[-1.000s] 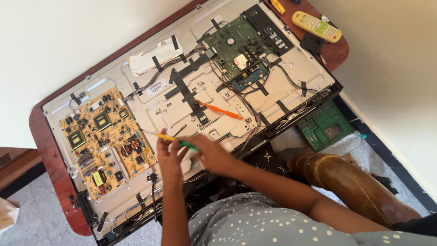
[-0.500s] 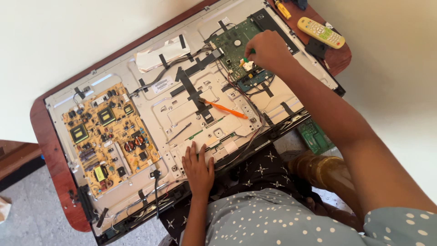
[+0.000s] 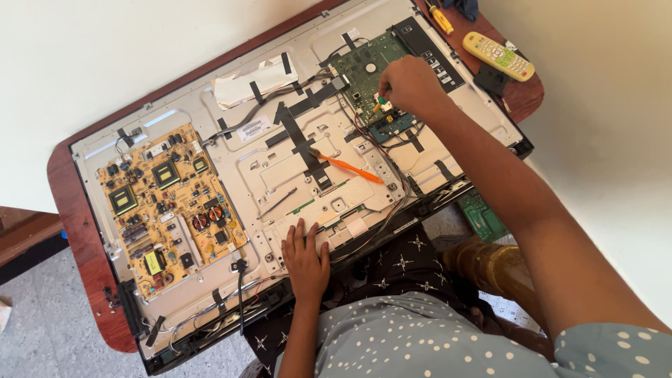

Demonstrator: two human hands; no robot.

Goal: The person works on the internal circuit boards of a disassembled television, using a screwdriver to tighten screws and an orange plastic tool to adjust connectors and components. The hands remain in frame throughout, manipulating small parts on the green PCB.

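Observation:
An opened flat-screen television (image 3: 269, 185) lies back-up on a reddish wooden table (image 3: 73, 231). My right hand (image 3: 409, 85) is closed around a small screwdriver (image 3: 381, 105) with a green and yellow handle, its tip down on the green main board (image 3: 358, 66) at the far right. My left hand (image 3: 306, 255) rests flat with fingers apart on the metal chassis near its front edge, holding nothing. An orange-handled tool (image 3: 350, 169) lies loose on the chassis between my two hands.
A yellow power board (image 3: 168, 203) fills the panel's left part. Black tape strips and cable bundles cross the middle. A pale remote control (image 3: 498, 56) and a yellow-handled screwdriver (image 3: 441, 17) lie at the table's far right. A loose green circuit board (image 3: 481, 215) sits below the table edge.
My right hand left the front edge, where both hands held the screwdriver, and carried it to the green main board. My left hand now lies flat on the chassis.

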